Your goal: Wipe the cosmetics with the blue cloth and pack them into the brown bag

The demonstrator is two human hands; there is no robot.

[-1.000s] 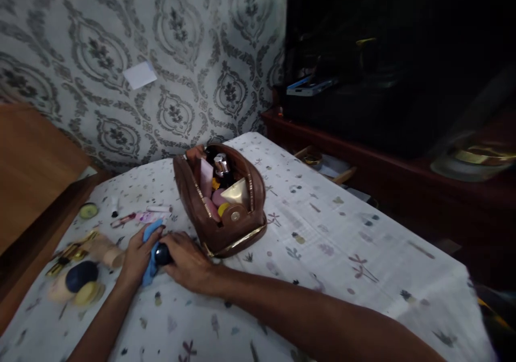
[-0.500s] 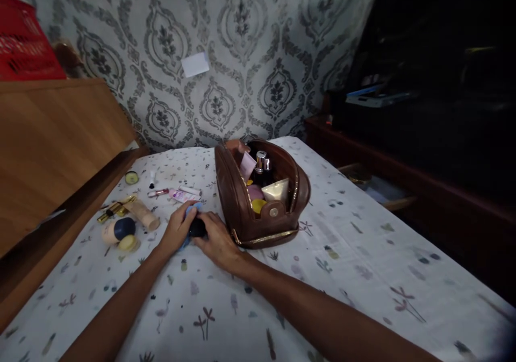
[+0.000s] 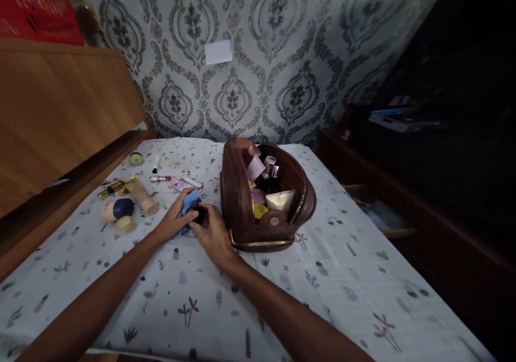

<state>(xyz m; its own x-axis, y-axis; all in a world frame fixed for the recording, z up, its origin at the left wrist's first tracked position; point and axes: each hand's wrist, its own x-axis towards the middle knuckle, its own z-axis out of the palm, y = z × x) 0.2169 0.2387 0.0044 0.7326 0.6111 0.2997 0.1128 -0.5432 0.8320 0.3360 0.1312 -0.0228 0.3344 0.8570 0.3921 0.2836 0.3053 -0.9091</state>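
My left hand (image 3: pixel 176 218) is closed on a blue cloth (image 3: pixel 190 201), pressing it against a small dark round object (image 3: pixel 198 215). Wrapped round the other side of that dark object is my right hand (image 3: pixel 214 235). Just right of my hands stands a brown bag (image 3: pixel 241 206), unzipped, with a cream tube (image 3: pixel 281 200), a silver-capped bottle (image 3: pixel 271 167) and a yellow item (image 3: pixel 260 210) inside. To the left lie a beige tube (image 3: pixel 142 198), a navy-capped bottle (image 3: pixel 123 208) and a round yellow container (image 3: pixel 125 223).
Beyond my hands lie a pink tube (image 3: pixel 177 184), a lip gloss (image 3: pixel 160 178) and a small green-yellow jar (image 3: pixel 136 158) on the patterned white sheet (image 3: pixel 226 319). A wooden panel (image 3: pixel 68 93) borders the left. Dark furniture (image 3: pixel 403 190) stands at the right.
The view has shifted. More of the blue cloth now shows above my left hand, and the dark object sits tilted between both hands.
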